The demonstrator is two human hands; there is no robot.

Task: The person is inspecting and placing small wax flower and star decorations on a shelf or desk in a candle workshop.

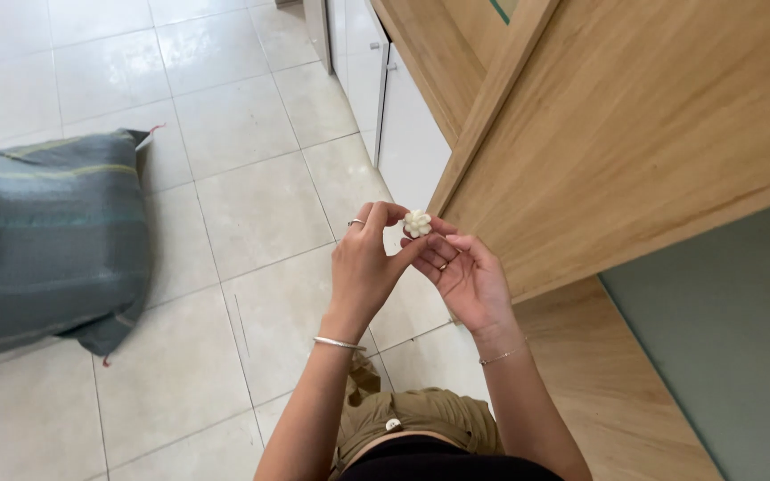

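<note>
A small white flower-shaped object [417,223] is pinched between the fingertips of both my hands, held up in front of the edge of a wooden board. My left hand [363,267] grips it from the left with thumb and forefinger; a ring sits on one finger and a silver bangle on the wrist. My right hand [465,276], palm up, touches it from below and right with its fingertips; it wears a ring and a thin chain bracelet.
A slanted light wooden panel [634,134] fills the upper right, with a grey-green surface [724,330] below it. White cabinet doors [394,98] stand behind. A large grey striped cushion [42,240] lies on the pale tiled floor [251,196] at left.
</note>
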